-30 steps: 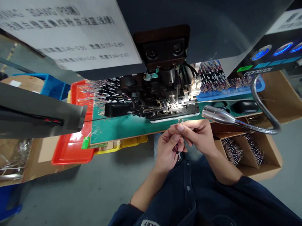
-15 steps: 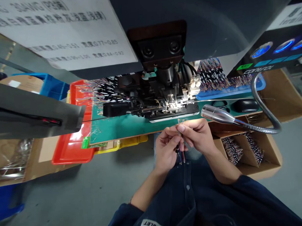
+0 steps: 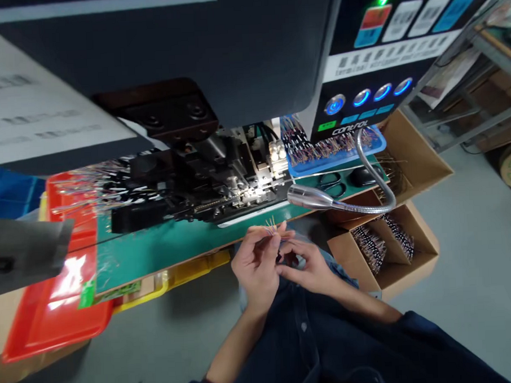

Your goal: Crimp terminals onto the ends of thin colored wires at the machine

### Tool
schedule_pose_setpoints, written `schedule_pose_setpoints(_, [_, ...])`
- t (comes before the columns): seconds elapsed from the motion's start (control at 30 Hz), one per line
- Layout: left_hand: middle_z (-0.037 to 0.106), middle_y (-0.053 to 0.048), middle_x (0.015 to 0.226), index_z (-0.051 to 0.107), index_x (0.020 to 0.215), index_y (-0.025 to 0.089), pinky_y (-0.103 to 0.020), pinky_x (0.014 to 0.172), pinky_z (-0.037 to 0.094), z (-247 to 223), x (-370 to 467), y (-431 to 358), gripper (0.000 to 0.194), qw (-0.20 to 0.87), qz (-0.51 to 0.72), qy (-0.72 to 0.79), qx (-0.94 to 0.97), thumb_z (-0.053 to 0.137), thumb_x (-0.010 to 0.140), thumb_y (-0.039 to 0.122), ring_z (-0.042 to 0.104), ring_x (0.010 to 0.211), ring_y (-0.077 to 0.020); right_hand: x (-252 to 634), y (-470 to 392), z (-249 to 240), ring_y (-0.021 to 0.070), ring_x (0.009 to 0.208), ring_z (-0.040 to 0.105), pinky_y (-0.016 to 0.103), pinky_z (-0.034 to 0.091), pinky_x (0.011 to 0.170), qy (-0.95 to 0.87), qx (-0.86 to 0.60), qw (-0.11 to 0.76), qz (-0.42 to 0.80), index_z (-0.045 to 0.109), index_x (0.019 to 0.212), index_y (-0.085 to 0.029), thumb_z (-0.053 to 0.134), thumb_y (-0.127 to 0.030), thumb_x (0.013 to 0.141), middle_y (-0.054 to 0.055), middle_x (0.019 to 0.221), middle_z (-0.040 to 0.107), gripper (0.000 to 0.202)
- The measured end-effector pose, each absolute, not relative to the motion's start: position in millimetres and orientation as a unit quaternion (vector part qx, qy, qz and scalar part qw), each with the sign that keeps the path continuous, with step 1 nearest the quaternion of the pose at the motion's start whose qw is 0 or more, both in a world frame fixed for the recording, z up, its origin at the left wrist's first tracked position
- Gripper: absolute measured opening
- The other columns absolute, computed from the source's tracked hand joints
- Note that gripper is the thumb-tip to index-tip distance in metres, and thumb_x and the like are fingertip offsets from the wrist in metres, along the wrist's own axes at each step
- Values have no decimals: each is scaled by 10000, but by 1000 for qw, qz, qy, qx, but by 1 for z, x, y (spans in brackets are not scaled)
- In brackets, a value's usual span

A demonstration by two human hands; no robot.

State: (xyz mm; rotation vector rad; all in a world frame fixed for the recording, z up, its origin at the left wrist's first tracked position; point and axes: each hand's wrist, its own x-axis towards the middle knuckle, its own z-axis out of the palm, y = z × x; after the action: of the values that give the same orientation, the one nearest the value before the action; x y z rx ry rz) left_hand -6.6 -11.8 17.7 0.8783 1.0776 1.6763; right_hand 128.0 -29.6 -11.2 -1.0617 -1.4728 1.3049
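Note:
A small bundle of thin coloured wires point(image 3: 271, 227) fans out above my left hand point(image 3: 257, 266), which pinches it between thumb and fingers. My right hand point(image 3: 306, 266) is close beside it, thumb and forefinger curled together at a dark part of the same bundle, just under the left fingertips. Most of the bundle is hidden by my fingers. Just beyond my hands is the green bench top point(image 3: 168, 246), and past its edge stands a terminal machine point(image 3: 239, 195) with a lit metal working area.
Heaped wire bundles lie in a red tray point(image 3: 70, 312) on the left and a blue tray point(image 3: 336, 158) behind. A gooseneck lamp point(image 3: 310, 197) reaches in near my right hand, by scissors point(image 3: 332, 182). A cardboard box point(image 3: 415, 275) at right holds more bundles.
My view has swung to the right. My right hand has shifted from the bundle's upper wire ends to lower beside my left fingers, and the wire ends now spread apart.

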Motion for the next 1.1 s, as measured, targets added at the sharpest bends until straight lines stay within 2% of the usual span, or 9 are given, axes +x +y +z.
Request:
schedule_pose_setpoints(0.1, [770,1,1054,857,1084,261,-492,1114,756,18,2,-14,105,473,681,414,377,940,1032,299,896,979,-207,140,-41,-7,181,699,625,316,513,694,-581,-460,466,483,804,936,-228,825,-478,1097,25,832,769,298])
schedule_pose_setpoints(0.23, [763,-85,1303,862,1314,271,-496,1201,707,16,0,-20,292,486,649,397,431,931,1035,316,868,1242,-279,207,-51,5,210,702,686,340,515,683,-599,-550,464,351,821,947,-234,762,-392,1122,51,833,789,244])
schedule_pose_setpoints(0.3, [737,-88,1309,870,1299,261,-458,1145,727,13,-5,-24,241,482,638,406,443,888,1064,313,864,1167,-247,253,-52,11,212,687,680,345,506,671,-575,-632,452,255,803,918,-238,746,-419,1114,42,803,771,273])
schedule_pose_setpoints(0.43, [719,-56,1179,877,1154,241,-330,850,726,9,-9,-30,99,487,624,414,449,815,1109,305,815,872,-165,327,-24,27,201,639,606,345,476,625,-493,-729,462,111,795,938,-222,756,-542,1060,18,742,711,345])
schedule_pose_setpoints(0.57, [714,-39,1074,868,1108,229,-267,701,639,13,-8,-33,106,504,599,403,475,775,1131,274,762,728,-128,351,58,49,219,696,634,378,533,684,-482,-737,472,-43,788,932,-225,703,-461,1054,23,771,701,279])
schedule_pose_setpoints(0.67, [722,-34,1044,872,1116,234,-257,687,628,17,-9,-34,102,513,584,399,487,776,1130,268,753,713,-124,348,131,63,251,806,719,430,612,825,-526,-730,434,-47,809,976,-209,703,-322,1088,74,871,765,191])
schedule_pose_setpoints(0.8, [742,-34,999,877,1126,234,-248,675,622,19,-12,-37,102,515,576,409,485,785,1126,280,747,708,-129,327,199,69,267,995,813,426,605,982,-555,-755,347,-37,808,1045,-117,700,-206,1097,136,1023,843,149])
schedule_pose_setpoints(1.0, [749,-38,950,878,1089,208,-245,658,621,19,-14,-41,142,528,566,416,477,793,1124,316,746,684,-134,294,228,57,284,1313,802,366,520,1033,-610,-776,161,-10,721,1019,7,448,-360,1155,298,1301,823,477])
schedule_pose_setpoints(1.1, [753,-37,941,881,1099,206,-239,668,624,20,-17,-41,132,530,561,418,479,794,1124,302,752,694,-133,296,234,50,287,1371,774,334,509,1063,-629,-759,165,23,699,984,3,435,-452,1135,269,1304,821,547])
